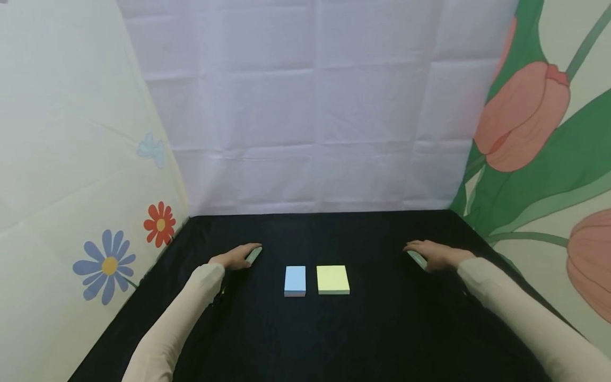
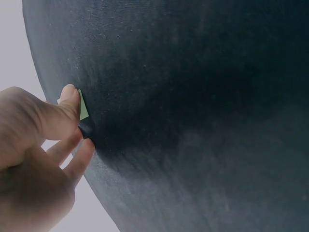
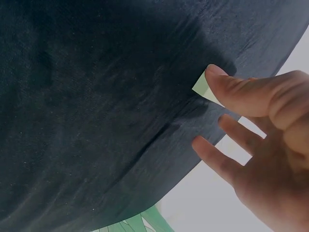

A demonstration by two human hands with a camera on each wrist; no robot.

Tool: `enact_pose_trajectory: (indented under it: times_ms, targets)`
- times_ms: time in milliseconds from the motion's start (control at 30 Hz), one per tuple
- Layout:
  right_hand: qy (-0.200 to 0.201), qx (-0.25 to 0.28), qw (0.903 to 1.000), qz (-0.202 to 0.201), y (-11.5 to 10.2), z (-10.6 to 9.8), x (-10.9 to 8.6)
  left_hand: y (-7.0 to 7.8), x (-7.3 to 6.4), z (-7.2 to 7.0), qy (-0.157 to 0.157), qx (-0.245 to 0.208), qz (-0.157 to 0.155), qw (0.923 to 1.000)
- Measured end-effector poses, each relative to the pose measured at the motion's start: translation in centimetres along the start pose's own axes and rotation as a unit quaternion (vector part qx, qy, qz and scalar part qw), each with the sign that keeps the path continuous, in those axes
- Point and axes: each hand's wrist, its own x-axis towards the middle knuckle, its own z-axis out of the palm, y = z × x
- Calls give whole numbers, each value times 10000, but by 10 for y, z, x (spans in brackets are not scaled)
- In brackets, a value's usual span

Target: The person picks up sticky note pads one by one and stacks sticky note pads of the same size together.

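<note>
My left hand (image 1: 236,257) pinches a small pale green paper slip (image 1: 254,254) between thumb and fingers, at the left of the black table. In the left wrist view, the slip's corner (image 2: 84,107) sticks out past the thumb. On the right side, my right hand (image 1: 431,254) pinches another pale green slip (image 1: 418,259); its end (image 3: 203,88) shows beside the thumb in the right wrist view. Between the hands and nearer to me lie a narrow blue sticky note pad (image 1: 295,280), pinkish at its lower edge, and a wider yellow sticky note pad (image 1: 332,279).
Black cloth covers the table (image 1: 305,339). A creased white sheet (image 1: 315,106) hangs behind its far edge. To the left stands a flower-patterned cloth wall (image 1: 71,175), and to the right one with large tulips (image 1: 525,116).
</note>
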Motion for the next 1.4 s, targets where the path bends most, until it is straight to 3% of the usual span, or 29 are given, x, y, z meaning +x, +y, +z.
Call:
enact_pose_trajectory:
  times_ms: [167,400,867,1400]
  targets:
    - [-8,86,10000,34,3,5,0,-1,1,2,-54,73,-53,9999]
    - [-70,318,9986,405,8,8,2,0,3,3,-3,40,-127,9999]
    - [-188,366,9986,338,13,0,5,-2,5,1,13,6,-181,9998]
    - [-160,575,9955,736,15,1,14,-4,5,2,53,-10,-253,9997]
